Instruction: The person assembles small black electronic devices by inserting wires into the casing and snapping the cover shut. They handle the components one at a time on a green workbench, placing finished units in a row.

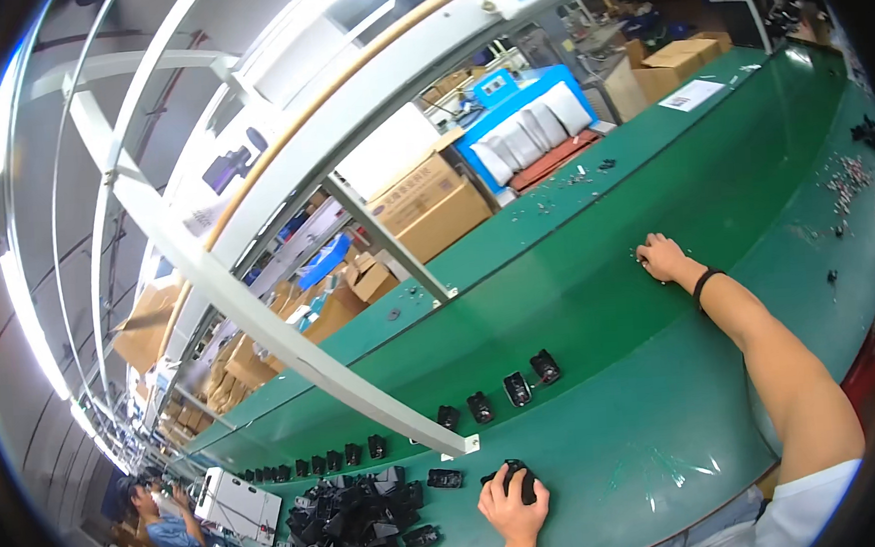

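My left hand is closed around a black plastic housing above the green worktop, near the front edge. Stretched out to the far right, my right hand rests on the green conveyor belt with its fingers curled down together. Tiny specks lie by those fingertips; whatever they pinch is too small to make out. Left of my left hand spreads a heap of black plastic housings, with single housings beside it. A row of similar black units stands along the belt.
A white metal frame post slants down to the worktop. Small metal parts lie scattered at the right. Beyond the belt are cardboard boxes, a blue machine and a paper sheet. Another person sits at the far left.
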Available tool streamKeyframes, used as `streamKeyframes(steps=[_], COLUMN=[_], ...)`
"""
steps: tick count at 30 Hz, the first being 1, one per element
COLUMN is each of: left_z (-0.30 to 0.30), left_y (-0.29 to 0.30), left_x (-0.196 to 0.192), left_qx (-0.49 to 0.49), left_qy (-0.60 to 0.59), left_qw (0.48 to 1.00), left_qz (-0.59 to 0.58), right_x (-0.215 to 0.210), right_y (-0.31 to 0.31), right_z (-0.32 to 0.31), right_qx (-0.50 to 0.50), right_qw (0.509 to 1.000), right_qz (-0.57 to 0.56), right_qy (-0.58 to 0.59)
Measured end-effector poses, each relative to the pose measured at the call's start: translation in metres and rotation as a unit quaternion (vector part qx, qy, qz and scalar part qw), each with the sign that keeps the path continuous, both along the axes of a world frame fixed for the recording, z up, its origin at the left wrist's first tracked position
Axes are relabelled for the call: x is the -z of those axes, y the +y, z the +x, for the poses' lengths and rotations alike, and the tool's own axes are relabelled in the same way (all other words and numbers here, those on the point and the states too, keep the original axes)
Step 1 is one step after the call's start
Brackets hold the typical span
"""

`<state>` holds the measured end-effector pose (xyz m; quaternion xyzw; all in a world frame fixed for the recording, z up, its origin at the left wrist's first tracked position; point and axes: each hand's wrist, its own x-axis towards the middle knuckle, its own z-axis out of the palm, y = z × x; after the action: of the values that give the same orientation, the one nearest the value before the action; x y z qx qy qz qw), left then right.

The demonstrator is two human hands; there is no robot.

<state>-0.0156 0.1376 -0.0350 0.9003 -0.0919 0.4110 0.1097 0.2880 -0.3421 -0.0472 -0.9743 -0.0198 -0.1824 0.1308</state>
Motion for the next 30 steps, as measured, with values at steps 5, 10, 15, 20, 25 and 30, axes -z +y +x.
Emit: streamKeyframes(steps=[5,10,15,20,25,30], left_z=[-0.002,-0.007,-0.007,-0.011,-0.025,-0.036], left_y=[-0.006,0.0,-0.003,-0.003,0.011,0.028], left_x=[-0.005,-0.001,-0.002,-0.008,-0.018,-0.016], left_qx=[0.016,0.003,0.009,0.04,0.0,-0.083], left_qy=[0.012,0.018,0.033,0.052,0.09,0.178], left_qw=[1.0,1.0,0.999,0.998,0.995,0.98], left_qz=[-0.018,-0.012,-0.013,-0.015,0.046,0.04], right_x=[-0.013,-0.02,-0.011,-0.026,-0.024,-0.012], right_y=[-0.008,-0.015,-0.034,-0.013,0.1,0.124], right_z=[-0.052,-0.1,-0.101,-0.112,-0.195,-0.234], right_qx=[0.032,0.09,0.066,-0.063,-0.343,-0.357], right_qw=[0.993,0.979,0.991,0.988,0.924,0.9], right_qz=[-0.077,-0.155,-0.085,0.138,0.167,0.249], right_qy=[0.086,0.098,0.083,0.001,0.01,0.013])
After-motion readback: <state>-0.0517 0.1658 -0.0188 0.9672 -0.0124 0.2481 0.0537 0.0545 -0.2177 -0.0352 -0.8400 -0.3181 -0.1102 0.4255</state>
